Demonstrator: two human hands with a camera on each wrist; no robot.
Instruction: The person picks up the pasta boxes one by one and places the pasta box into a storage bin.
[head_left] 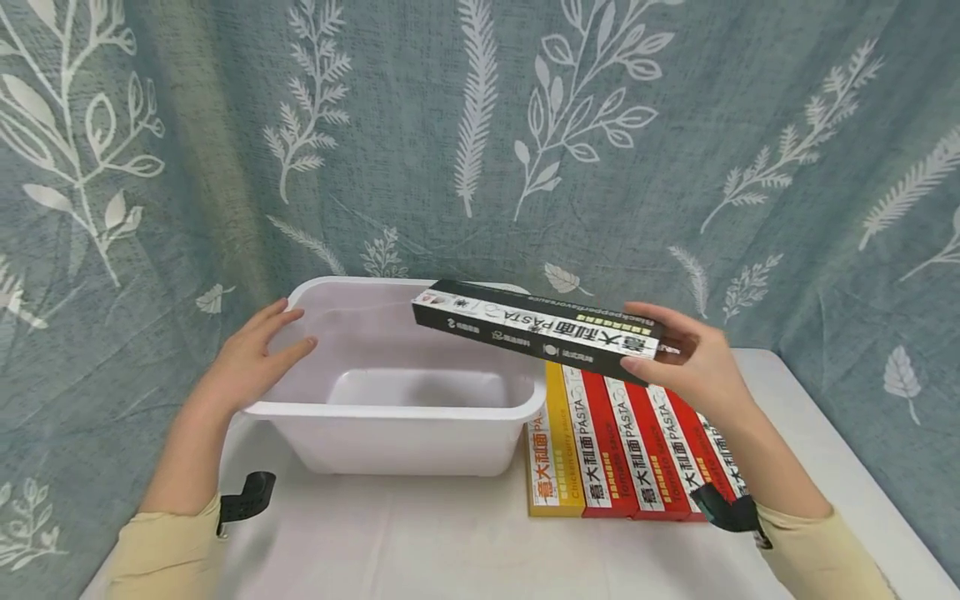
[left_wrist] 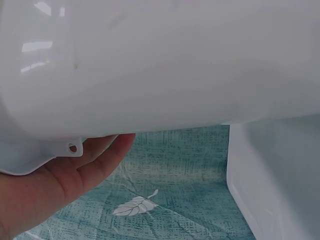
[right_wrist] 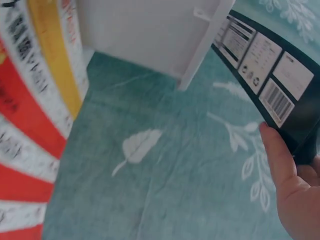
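Observation:
A long black pasta box (head_left: 525,327) with a white label band hangs tilted over the right rim of a white plastic tub (head_left: 397,442). My right hand (head_left: 693,358) holds its right end between thumb and fingers. The box's back, with a barcode (right_wrist: 278,102), shows in the right wrist view. On the tub's left rim lies my left hand (head_left: 258,354), its thumb pointing over the inside. In the left wrist view that hand (left_wrist: 75,185) grips the tub's edge, its fingers partly hidden behind the rim.
Beside the tub on the right, a yellow pasta box (head_left: 566,450) and several red pasta boxes (head_left: 615,450) lie side by side on the white table (head_left: 420,533). A blue-green leaf-patterned curtain (head_left: 420,167) hangs behind.

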